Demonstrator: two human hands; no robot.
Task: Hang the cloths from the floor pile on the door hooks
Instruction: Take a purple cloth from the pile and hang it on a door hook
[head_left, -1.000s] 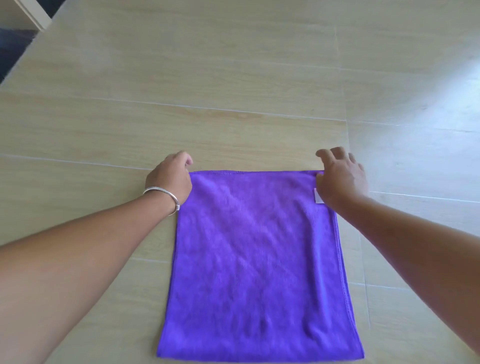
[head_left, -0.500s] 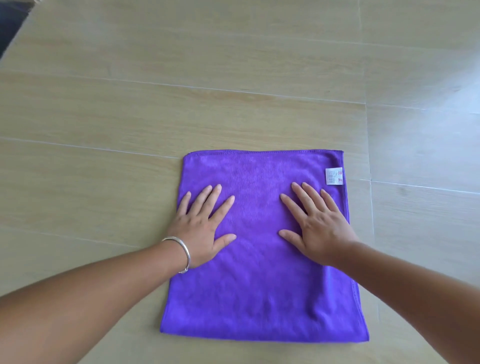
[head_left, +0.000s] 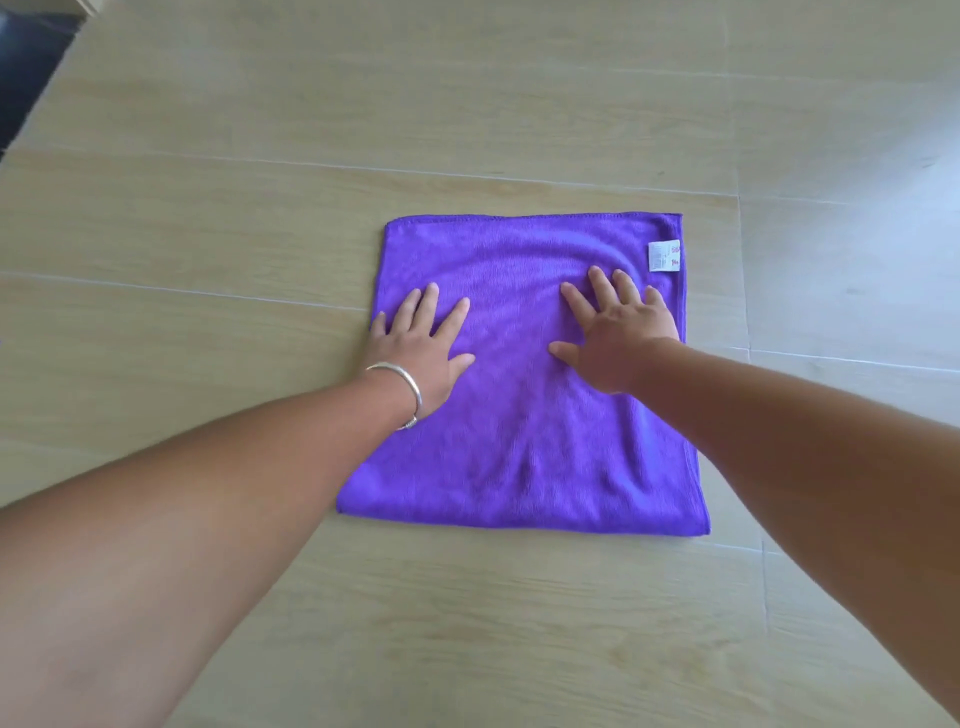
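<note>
A purple cloth (head_left: 524, 447) lies folded flat on the light wood-look floor, with a small white label (head_left: 663, 255) near its far right corner. My left hand (head_left: 421, 348) presses flat on the cloth's left side with fingers spread; a silver bangle sits on that wrist. My right hand (head_left: 618, 332) presses flat on the cloth's right side, fingers straight and spread. Neither hand grips the cloth. No door or hooks are in view.
Pale floor tiles (head_left: 260, 234) with thin grout lines stretch all around the cloth. A dark area (head_left: 26, 73) and a pale frame edge show at the top left corner.
A second ago both hands held the cloth's far corners. They then laid flat on its middle and have since slid apart toward the left and right sides.
</note>
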